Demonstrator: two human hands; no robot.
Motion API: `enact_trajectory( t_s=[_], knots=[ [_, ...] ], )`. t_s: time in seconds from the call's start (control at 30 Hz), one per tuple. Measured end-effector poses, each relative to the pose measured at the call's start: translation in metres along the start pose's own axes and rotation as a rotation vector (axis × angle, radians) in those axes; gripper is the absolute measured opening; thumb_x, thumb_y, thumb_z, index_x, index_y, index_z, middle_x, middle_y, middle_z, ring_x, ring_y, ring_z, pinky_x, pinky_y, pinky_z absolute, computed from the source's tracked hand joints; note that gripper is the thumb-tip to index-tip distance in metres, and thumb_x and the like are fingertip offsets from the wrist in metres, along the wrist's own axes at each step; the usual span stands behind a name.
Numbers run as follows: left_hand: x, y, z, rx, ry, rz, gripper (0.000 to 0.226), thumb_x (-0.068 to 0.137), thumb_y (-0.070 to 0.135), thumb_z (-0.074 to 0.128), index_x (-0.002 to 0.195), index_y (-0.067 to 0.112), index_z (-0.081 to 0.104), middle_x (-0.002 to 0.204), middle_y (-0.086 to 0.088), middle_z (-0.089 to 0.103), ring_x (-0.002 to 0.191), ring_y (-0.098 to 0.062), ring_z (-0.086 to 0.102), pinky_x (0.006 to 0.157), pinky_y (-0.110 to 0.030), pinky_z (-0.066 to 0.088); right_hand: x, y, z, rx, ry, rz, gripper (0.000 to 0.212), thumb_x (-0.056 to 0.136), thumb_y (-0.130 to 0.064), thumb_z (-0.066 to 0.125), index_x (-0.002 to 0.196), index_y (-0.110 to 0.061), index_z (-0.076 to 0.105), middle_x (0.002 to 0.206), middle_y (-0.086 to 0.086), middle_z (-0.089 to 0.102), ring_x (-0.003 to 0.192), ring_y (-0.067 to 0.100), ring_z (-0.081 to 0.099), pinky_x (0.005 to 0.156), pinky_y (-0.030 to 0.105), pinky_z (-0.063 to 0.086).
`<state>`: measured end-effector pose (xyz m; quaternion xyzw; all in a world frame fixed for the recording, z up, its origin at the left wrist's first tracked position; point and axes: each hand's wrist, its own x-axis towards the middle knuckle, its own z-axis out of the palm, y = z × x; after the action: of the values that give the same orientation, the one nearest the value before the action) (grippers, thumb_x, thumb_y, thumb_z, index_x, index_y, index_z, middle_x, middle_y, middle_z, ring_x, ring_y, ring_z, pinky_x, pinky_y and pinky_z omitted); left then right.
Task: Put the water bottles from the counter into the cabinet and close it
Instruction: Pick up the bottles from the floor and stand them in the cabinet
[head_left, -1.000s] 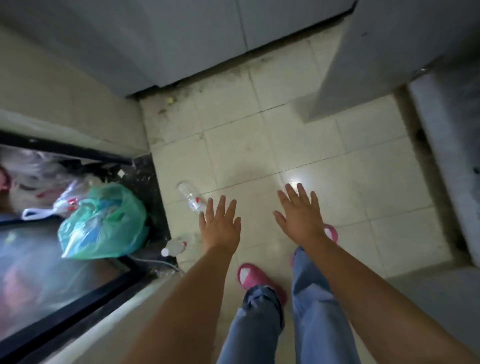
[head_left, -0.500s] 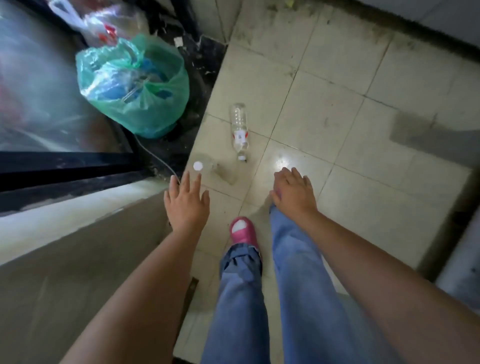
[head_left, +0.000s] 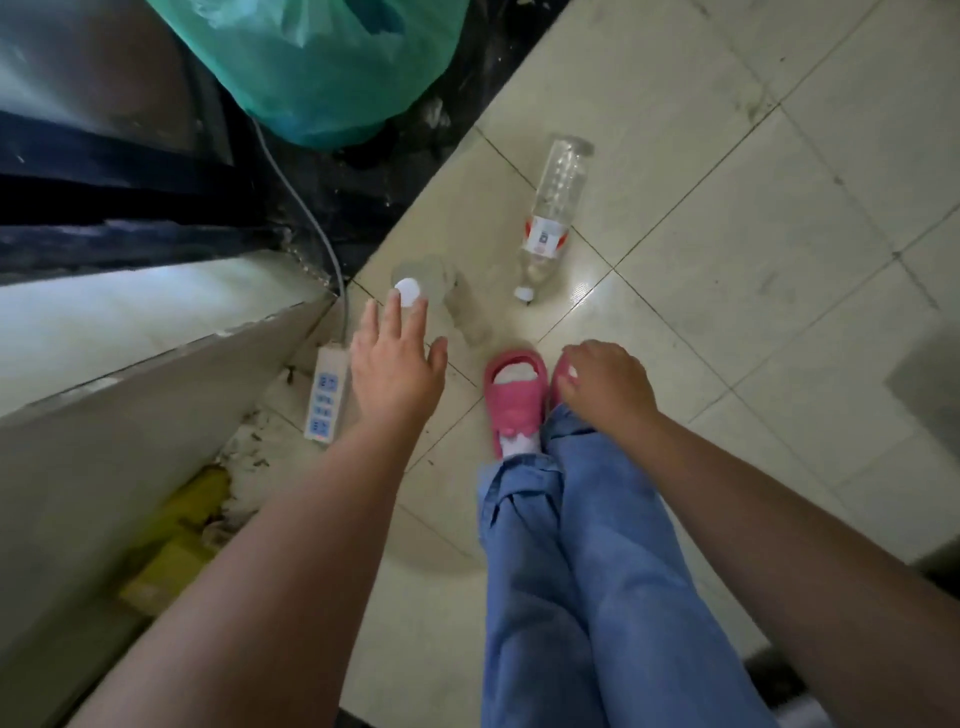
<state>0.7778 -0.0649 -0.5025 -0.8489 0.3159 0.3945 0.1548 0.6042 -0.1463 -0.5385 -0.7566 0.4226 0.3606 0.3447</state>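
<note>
Two clear plastic water bottles are on the tiled floor. One bottle with a red and white label (head_left: 551, 213) lies on its side, its white cap pointing toward me. The other bottle (head_left: 415, 291) stands upright by the corner of the pale ledge, and I see its white cap from above. My left hand (head_left: 397, 369) reaches down with fingers spread, its fingertips at that cap, not gripping it. My right hand (head_left: 605, 384) hangs loosely curled over my right knee and holds nothing. No cabinet is in view.
A green plastic bag (head_left: 322, 62) sits on the dark sill at the top. A white power strip (head_left: 324, 400) with a grey cable (head_left: 311, 208) lies beside the pale ledge (head_left: 130, 322). My pink slippers (head_left: 514, 395) are near the bottles. Yellow items lie low on the left.
I have bent lower, so the bottles look closer. My left hand has moved forward to the upright bottle's cap. My right hand has curled more over my knee.
</note>
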Motion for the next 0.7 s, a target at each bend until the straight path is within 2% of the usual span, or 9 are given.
enact_trajectory(
  t_s=[0.13,0.23,0.3,0.37,0.4,0.47,0.57,0.63,0.7],
  knots=[
    [0.058,-0.002,0.029,-0.009,0.039,0.044,0.058,0.101,0.039,0.033,0.151,0.025,0.009,0.162,-0.003,-0.001,0.150,-0.022,-0.006,0.123,-0.038,0.002,0.067,0.003,0.023,-0.011,-0.033,0.015,0.041,0.095,-0.025,0.044,0.131,-0.007,0.049,0.125,0.018,0.056,0.117,0.034,0.050,0.089,0.039,0.045],
    [0.087,-0.006,0.041,-0.018,0.079,0.115,0.058,0.101,0.036,0.036,0.151,0.022,0.012,0.162,-0.004,-0.003,0.150,-0.022,-0.006,0.122,-0.037,0.001,0.111,-0.002,0.045,-0.012,-0.091,0.036,0.047,0.097,-0.027,0.044,0.142,-0.015,0.038,0.143,0.020,0.041,0.130,0.035,0.039,0.101,0.041,0.040],
    [0.102,-0.015,0.053,-0.019,0.232,0.230,0.053,0.097,0.029,0.040,0.147,0.013,0.028,0.157,-0.018,0.020,0.147,-0.032,0.017,0.118,-0.043,0.020,0.140,-0.008,0.061,0.005,-0.103,0.041,0.051,0.098,-0.028,0.044,0.146,-0.022,0.030,0.150,0.019,0.030,0.134,0.035,0.033,0.106,0.041,0.037],
    [0.114,-0.026,0.074,-0.008,0.463,0.385,0.046,0.087,0.021,0.044,0.130,0.004,0.044,0.134,-0.029,0.053,0.126,-0.043,0.050,0.099,-0.050,0.044,0.166,-0.012,0.075,0.044,-0.068,0.067,0.054,0.097,-0.027,0.045,0.147,-0.026,0.025,0.151,0.020,0.025,0.134,0.036,0.032,0.107,0.042,0.036],
    [0.118,-0.032,0.083,-0.009,0.542,0.453,0.043,0.084,0.017,0.046,0.125,0.003,0.043,0.127,-0.028,0.057,0.120,-0.044,0.053,0.094,-0.049,0.049,0.178,-0.013,0.081,0.073,-0.041,0.094,0.056,0.097,-0.025,0.046,0.148,-0.027,0.024,0.149,0.022,0.027,0.132,0.037,0.034,0.106,0.043,0.036],
    [0.122,-0.040,0.096,-0.031,0.609,0.557,0.046,0.081,0.006,0.052,0.124,0.002,0.039,0.128,-0.021,0.045,0.121,-0.037,0.044,0.095,-0.046,0.048,0.193,-0.018,0.091,0.154,-0.005,0.149,0.057,0.096,-0.021,0.046,0.148,-0.025,0.023,0.144,0.023,0.032,0.128,0.038,0.038,0.104,0.043,0.039],
    [0.128,-0.043,0.096,-0.022,0.680,0.628,0.056,0.073,-0.005,0.058,0.124,0.001,0.036,0.123,-0.015,0.033,0.118,-0.034,0.035,0.096,-0.046,0.044,0.200,-0.022,0.098,0.243,0.070,0.194,0.050,0.096,-0.018,0.046,0.144,-0.019,0.033,0.136,0.027,0.039,0.123,0.039,0.040,0.101,0.043,0.041],
    [0.129,-0.044,0.093,-0.001,0.663,0.643,0.051,0.074,-0.003,0.051,0.122,0.001,0.036,0.120,-0.015,0.033,0.113,-0.035,0.036,0.091,-0.050,0.050,0.196,-0.023,0.096,0.242,0.140,0.242,0.043,0.096,-0.020,0.048,0.138,-0.017,0.041,0.132,0.027,0.042,0.121,0.039,0.041,0.097,0.042,0.043],
    [0.124,-0.044,0.092,0.042,0.612,0.580,0.045,0.074,0.003,0.041,0.119,0.002,0.037,0.116,-0.015,0.033,0.103,-0.034,0.036,0.081,-0.048,0.055,0.183,-0.023,0.089,0.201,0.205,0.285,0.038,0.095,-0.022,0.049,0.133,-0.017,0.046,0.129,0.025,0.043,0.119,0.039,0.041,0.092,0.042,0.045]
  ],
)
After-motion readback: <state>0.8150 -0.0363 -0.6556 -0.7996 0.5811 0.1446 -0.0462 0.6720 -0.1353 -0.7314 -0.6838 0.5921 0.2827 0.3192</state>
